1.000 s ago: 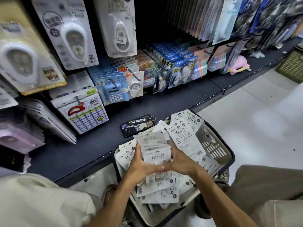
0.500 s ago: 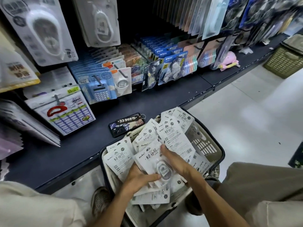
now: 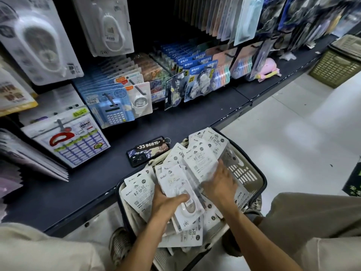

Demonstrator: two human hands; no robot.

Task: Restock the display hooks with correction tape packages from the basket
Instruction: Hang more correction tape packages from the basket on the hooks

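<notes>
Head view, looking down at a shop shelf and a basket. The left hand [image 3: 166, 205] grips a white correction tape package [image 3: 182, 194], its thumb laid across the clear blister and its fingers curled beneath; the package is tilted, its printed header pointing up and left. The right hand [image 3: 221, 185] lies just beside it with fingers fairly straight and spread, resting on a fanned stack of packages [image 3: 199, 155] that leans over the far part of the basket; whether this hand's grip closes on any one of them cannot be told, as the hand is blurred. The basket [image 3: 248, 173], beige with a dark rim and slotted walls, stands on the floor against the edge of the dark shelf [image 3: 82, 184] and is heaped with more white packages of the same kind, some flat, some overlapping. A phone [image 3: 147, 155] lies face down on the shelf, just beyond the basket's far rim, with a numbered key tag [image 3: 149, 144] resting on it. Behind it, display hooks carry hanging goods: a calculator pack [image 3: 112, 110], a blue-carded tape pack [image 3: 201, 81] and a sticker sheet [image 3: 75, 138]. Large white tape dispensers in packs [image 3: 41, 40] hang higher at left. A green crate [image 3: 336, 69] stands on the floor at far right.
</notes>
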